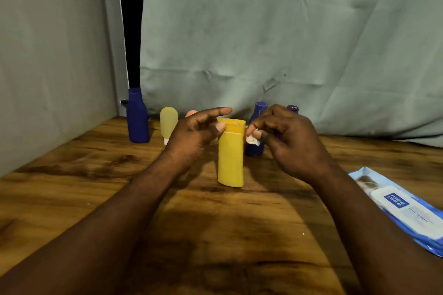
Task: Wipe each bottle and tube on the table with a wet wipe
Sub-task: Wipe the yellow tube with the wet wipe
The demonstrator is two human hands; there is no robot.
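A yellow bottle (230, 158) with an orange-yellow cap stands upright on the wooden table (72, 199), at its middle. My left hand (196, 134) is at the bottle's upper left; its thumb tip touches the cap and its fingers are spread, not wrapped around the bottle. My right hand (287, 141) is just right of the cap and pinches a small crumpled white wet wipe (253, 139) in its fingertips. Behind stand a tall blue bottle (137, 117), a pale yellow tube (169, 124) on its cap, a blue bottle (257, 112) and a purple-capped one (293, 109), both partly hidden by my right hand.
A blue and white wet wipe pack (402, 208) lies flat at the table's right edge. A pink tip (191, 112) of something shows behind my left hand. Grey-green cloth (287, 43) hangs along the back and left sides.
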